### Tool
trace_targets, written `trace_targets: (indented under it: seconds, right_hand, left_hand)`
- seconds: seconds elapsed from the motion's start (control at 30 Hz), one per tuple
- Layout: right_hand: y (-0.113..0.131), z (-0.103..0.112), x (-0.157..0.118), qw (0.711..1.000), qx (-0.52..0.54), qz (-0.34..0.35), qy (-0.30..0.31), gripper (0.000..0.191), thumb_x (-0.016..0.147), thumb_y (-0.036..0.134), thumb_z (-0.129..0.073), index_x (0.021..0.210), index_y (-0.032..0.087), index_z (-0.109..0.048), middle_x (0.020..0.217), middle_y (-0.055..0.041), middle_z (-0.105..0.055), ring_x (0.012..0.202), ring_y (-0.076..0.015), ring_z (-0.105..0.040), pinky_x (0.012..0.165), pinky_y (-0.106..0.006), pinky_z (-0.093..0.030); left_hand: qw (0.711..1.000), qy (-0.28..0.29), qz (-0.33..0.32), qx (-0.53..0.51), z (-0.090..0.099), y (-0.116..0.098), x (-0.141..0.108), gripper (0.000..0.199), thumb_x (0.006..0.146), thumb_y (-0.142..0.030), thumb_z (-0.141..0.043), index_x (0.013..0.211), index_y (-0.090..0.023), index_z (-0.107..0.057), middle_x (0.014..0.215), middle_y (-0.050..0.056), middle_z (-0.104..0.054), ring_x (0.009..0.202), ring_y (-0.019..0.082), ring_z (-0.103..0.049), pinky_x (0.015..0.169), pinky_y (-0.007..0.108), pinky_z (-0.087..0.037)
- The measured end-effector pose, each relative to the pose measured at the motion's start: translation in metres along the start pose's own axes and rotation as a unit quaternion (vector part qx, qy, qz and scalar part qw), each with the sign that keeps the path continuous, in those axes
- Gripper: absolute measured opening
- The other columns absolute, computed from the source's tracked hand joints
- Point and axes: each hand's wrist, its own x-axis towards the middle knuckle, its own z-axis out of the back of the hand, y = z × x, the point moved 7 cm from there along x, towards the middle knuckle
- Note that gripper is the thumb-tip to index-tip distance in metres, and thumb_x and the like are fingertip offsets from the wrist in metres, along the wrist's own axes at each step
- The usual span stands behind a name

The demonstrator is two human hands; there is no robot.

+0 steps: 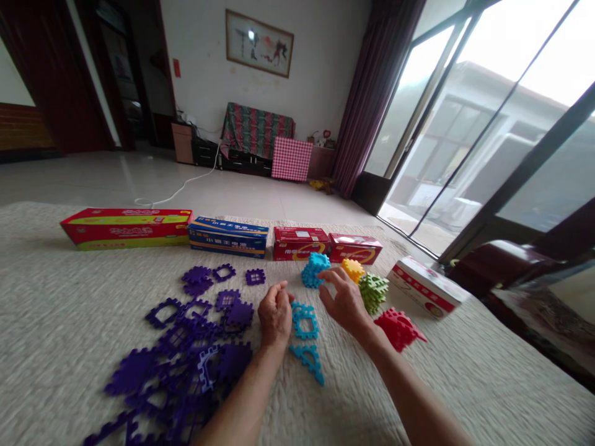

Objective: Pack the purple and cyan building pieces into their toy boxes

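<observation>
My left hand (275,314) is closed, with its fingers curled in, just left of a light-blue notched frame piece (305,324). Whatever its fingers may hold is hidden. My right hand (343,298) has its thumb and fingers apart, with nothing visible between them. It is beside a stack of light-blue notched pieces (317,271), and I cannot tell whether the fingertips touch it. Closer to me lies a light-blue triangular piece (308,362). Right of my right hand are stacks of yellow pieces (352,270), green pieces (373,293) and red pieces (398,328).
Purple notched pieces (134,370) are scattered and heaped left of my left arm. Across the back of the beige quilted cover (502,371) stand a red-and-green box (127,229), a blue box (227,237) and two red boxes (301,244). A white-and-red box (427,287) is at the right.
</observation>
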Motion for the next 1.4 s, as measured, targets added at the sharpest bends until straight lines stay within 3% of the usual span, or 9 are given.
trace_targets:
  seconds: [0.17, 0.47, 0.6, 0.87, 0.93, 1.03, 1.13, 1.27, 1.4]
  right_hand:
    - [0.025, -0.015, -0.038, 0.986, 0.102, 0.036, 0.129, 0.022, 0.081, 0.011, -0.053, 0.099, 0.022, -0.06, 0.099, -0.0047, -0.06, 0.09, -0.0168, -0.06, 0.083, -0.031, -0.047]
    - [0.03, -0.024, -0.063, 0.968, 0.121, 0.048, 0.214, 0.031, 0.076, 0.01, -0.059, 0.104, 0.022, -0.061, 0.11, -0.0065, -0.057, 0.102, -0.0194, -0.055, 0.091, -0.034, -0.044]
    - [0.027, -0.026, -0.062, 0.967, 0.127, 0.072, 0.21, 0.025, 0.078, 0.011, -0.057, 0.1, 0.021, -0.062, 0.108, -0.0072, -0.057, 0.101, -0.0195, -0.054, 0.092, -0.036, -0.043]
    - [0.021, -0.024, -0.057, 0.957, 0.19, 0.095, 0.195, 0.028, 0.066, 0.005, -0.055, 0.089, 0.019, -0.063, 0.105, -0.0083, -0.059, 0.098, -0.0198, -0.056, 0.088, -0.033, -0.045]
    - [0.016, -0.023, -0.055, 0.958, 0.214, 0.075, 0.174, 0.024, 0.069, 0.008, -0.054, 0.088, 0.019, -0.063, 0.1, -0.0071, -0.061, 0.092, -0.018, -0.058, 0.081, -0.03, -0.047]
    - [-0.002, -0.024, -0.052, 0.969, 0.212, -0.012, 0.129, 0.015, 0.079, 0.017, -0.052, 0.09, 0.017, -0.062, 0.083, -0.0026, -0.063, 0.072, -0.0138, -0.056, 0.066, -0.024, -0.045]
    - [-0.018, -0.025, -0.051, 0.975, 0.186, -0.086, 0.091, 0.019, 0.087, 0.029, -0.05, 0.088, 0.017, -0.063, 0.071, 0.0008, -0.062, 0.062, -0.012, -0.053, 0.06, -0.022, -0.041]
    - [-0.023, -0.025, -0.05, 0.979, 0.149, -0.109, 0.082, 0.021, 0.087, 0.031, -0.049, 0.087, 0.017, -0.065, 0.071, 0.001, -0.065, 0.062, -0.0129, -0.056, 0.061, -0.023, -0.042]
    - [-0.023, -0.021, -0.048, 0.987, 0.095, -0.103, 0.078, 0.022, 0.085, 0.026, -0.049, 0.095, 0.019, -0.068, 0.076, -0.0008, -0.069, 0.067, -0.0156, -0.06, 0.064, -0.025, -0.044]
  left_hand:
    - [1.0, -0.003, 0.003, -0.005, 0.0, -0.001, 0.0, 0.036, 0.078, -0.028, -0.045, 0.105, -0.015, -0.065, 0.073, 0.004, -0.068, 0.07, 0.017, -0.064, 0.067, 0.027, -0.049]
    - [1.0, -0.007, -0.007, -0.005, 0.0, -0.002, -0.001, 0.037, 0.078, -0.029, -0.046, 0.105, -0.014, -0.065, 0.073, 0.004, -0.068, 0.072, 0.017, -0.064, 0.066, 0.026, -0.049]
    - [1.0, -0.011, -0.019, 0.009, 0.0, -0.001, 0.001, 0.037, 0.078, -0.028, -0.044, 0.105, -0.015, -0.066, 0.073, 0.005, -0.069, 0.07, 0.017, -0.064, 0.066, 0.026, -0.05]
    - [0.993, 0.012, -0.088, 0.078, -0.005, -0.006, 0.001, 0.036, 0.079, -0.022, -0.04, 0.102, -0.016, -0.068, 0.082, 0.006, -0.071, 0.078, 0.018, -0.066, 0.075, 0.028, -0.051]
    - [0.989, 0.029, -0.109, 0.1, -0.008, -0.01, 0.0, 0.036, 0.08, -0.02, -0.04, 0.1, -0.016, -0.069, 0.083, 0.006, -0.072, 0.08, 0.018, -0.066, 0.078, 0.029, -0.05]
    - [0.986, 0.039, -0.117, 0.113, -0.01, -0.012, -0.001, 0.035, 0.08, -0.019, -0.04, 0.099, -0.015, -0.07, 0.085, 0.007, -0.073, 0.083, 0.018, -0.066, 0.08, 0.03, -0.05]
    - [0.987, 0.036, -0.104, 0.115, -0.009, -0.01, -0.001, 0.035, 0.079, -0.018, -0.041, 0.1, -0.015, -0.07, 0.085, 0.006, -0.073, 0.083, 0.018, -0.067, 0.079, 0.03, -0.051]
    - [0.982, 0.059, -0.119, 0.131, -0.014, -0.011, -0.003, 0.032, 0.079, -0.018, -0.045, 0.098, -0.016, -0.07, 0.088, 0.006, -0.073, 0.084, 0.019, -0.067, 0.081, 0.03, -0.051]
    - [0.966, 0.09, -0.172, 0.168, -0.021, -0.014, -0.008, 0.028, 0.079, -0.016, -0.048, 0.095, -0.019, -0.071, 0.094, 0.006, -0.073, 0.091, 0.019, -0.067, 0.087, 0.03, -0.05]
